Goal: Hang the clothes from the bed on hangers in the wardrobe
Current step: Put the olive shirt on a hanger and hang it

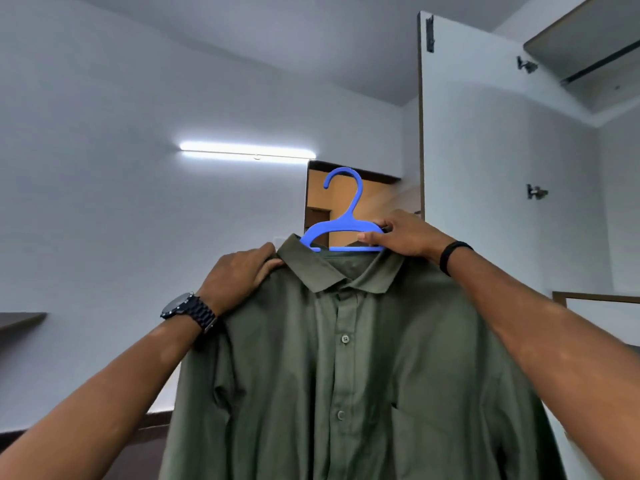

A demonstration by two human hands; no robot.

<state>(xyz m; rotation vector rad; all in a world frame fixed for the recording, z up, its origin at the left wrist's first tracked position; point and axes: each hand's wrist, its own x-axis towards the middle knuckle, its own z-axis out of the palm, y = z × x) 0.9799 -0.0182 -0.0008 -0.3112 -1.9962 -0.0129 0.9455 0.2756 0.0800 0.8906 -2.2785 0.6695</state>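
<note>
**At the open wardrobe: green shirt held up on blue hanger**

Before the wardrobe door point(485, 161), which stands open at the right of the scene, a person holds an olive-green shirt point(346, 375) raised at head height, front facing the camera, buttoned and hanging straight down. A blue plastic hanger point(341, 226) sits in the neck opening; its hook and upper arms show above the collar, the rest is hidden inside the cloth.

Right hand point(401, 233): fingers and thumb closed round the hanger's right arm, just above the collar. A black band point(452, 256) is on that wrist.

Left hand point(239, 275): fingers curled over the shirt's left shoulder beside the collar, gripping the cloth. A dark wristwatch point(188, 310) is on that wrist.

Farther back, a lit tube light point(247, 150) is mounted on the white wall, with a brown doorway point(346, 199) behind the hanger. Hinges show on the wardrobe door.
</note>
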